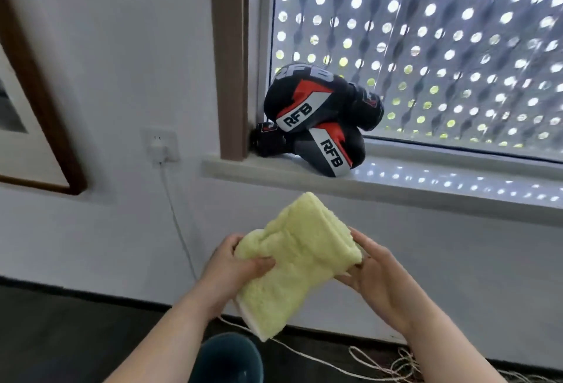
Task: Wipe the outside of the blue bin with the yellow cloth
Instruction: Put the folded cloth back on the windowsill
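Windowsill (274, 174) boxing gloves (316, 117) above cloth (292, 261)

One cam only, head-worn, wide-angle, looking fwd and down at a white wall w/ window sill (274, 174) at 12–2 o'clock. Both forearms enter from 6 o'clock, close to lens. Floor (61, 337) low in frame, 7 o'clock. No 2nd view, so nothing shared.

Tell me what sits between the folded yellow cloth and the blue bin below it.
Nothing visible. The fluffy folded yellow cloth, gripped by the left hand and right hand, hangs in open air above the round dark blue bin on the floor.
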Motion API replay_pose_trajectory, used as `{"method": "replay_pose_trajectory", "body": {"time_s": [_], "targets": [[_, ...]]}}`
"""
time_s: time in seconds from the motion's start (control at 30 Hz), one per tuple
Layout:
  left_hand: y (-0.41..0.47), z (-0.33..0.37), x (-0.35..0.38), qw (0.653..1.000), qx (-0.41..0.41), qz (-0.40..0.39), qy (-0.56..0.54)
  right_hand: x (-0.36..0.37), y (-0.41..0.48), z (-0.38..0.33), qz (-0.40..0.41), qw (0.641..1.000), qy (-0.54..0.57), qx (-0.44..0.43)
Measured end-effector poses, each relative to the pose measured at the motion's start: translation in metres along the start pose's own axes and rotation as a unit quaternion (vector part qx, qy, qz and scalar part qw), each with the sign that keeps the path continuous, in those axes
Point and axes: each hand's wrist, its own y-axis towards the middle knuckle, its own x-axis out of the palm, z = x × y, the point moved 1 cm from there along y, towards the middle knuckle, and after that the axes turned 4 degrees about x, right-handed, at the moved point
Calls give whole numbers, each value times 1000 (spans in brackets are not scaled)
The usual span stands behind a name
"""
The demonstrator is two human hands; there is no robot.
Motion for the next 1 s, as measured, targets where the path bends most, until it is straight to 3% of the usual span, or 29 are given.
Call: {"method": "replay_pose_trajectory", "body": {"time_s": [0.13,0.3,0.47,0.57,0.7,0.83,1.0], "targets": [[15,25,29,992,73,-23,103,-28,-3,-31,6,990,-133,36],[46,54,81,981,114,-30,155,-73,20,-55,94,966,-237,40],[95,86,156,986,125,-6,113,-145,44,-83,186,963,-196,-5],[127,91,208,997,69,-3,-35,-198,51,-96,260,955,-141,-27],[158,78,265,980,-7,-72,-184,-265,58,-103,312,947,-71,-20],[187,67,306,989,-12,-100,-112,-313,72,-99,338,941,-25,11],[238,82,348,995,68,-75,-10,-356,114,-113,392,919,-44,5]]}}
